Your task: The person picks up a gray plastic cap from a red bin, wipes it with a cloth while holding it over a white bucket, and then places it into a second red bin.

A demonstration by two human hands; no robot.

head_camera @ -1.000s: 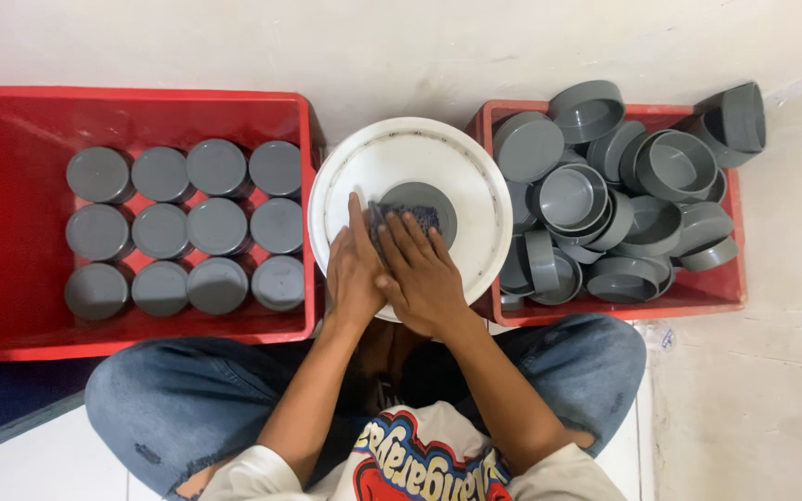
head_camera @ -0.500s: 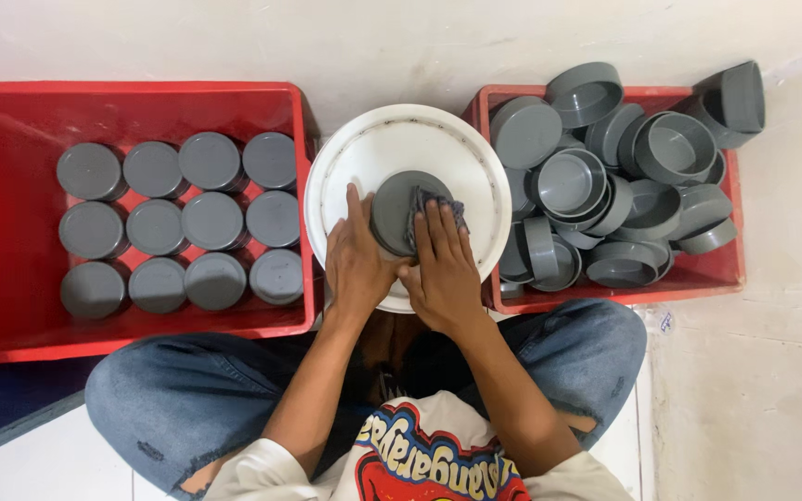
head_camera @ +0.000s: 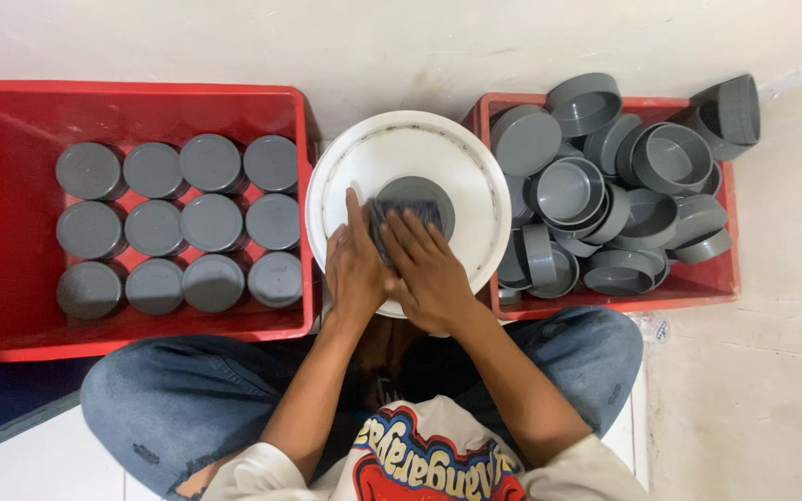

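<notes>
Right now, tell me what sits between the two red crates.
In the head view, a white bucket lid sits between them, with a grey cap under both hands.
</notes>
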